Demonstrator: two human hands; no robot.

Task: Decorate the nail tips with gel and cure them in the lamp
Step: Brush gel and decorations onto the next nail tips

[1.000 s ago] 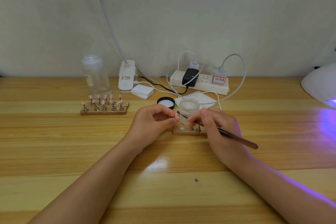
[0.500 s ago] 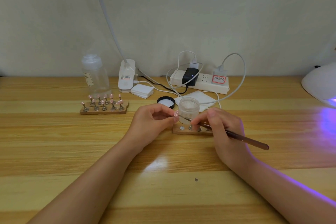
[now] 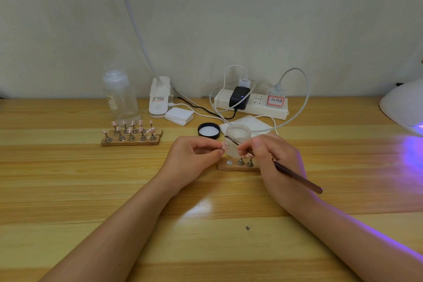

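A plain, pale greenish-grey wall (image 3: 251, 18) fills the upper half of the view, meeting the far edge of a light wooden surface (image 3: 68, 190) with lengthwise grain and banded planks. A bright glare spot (image 3: 201, 205) sits mid-surface, and a violet glow (image 3: 409, 155) washes its right side.

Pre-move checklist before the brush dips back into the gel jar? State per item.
1. Left hand pinches the nail tip: ok.
2. Right hand grips the brush: ok.
3. Gel jar uncapped, black lid lying beside it: ok.
4. Gel left on the brush tip: cannot tell.
5. Free peg on the near wooden holder for the tip: ok.
6. Curing lamp lit, purple glow on the table: ok.
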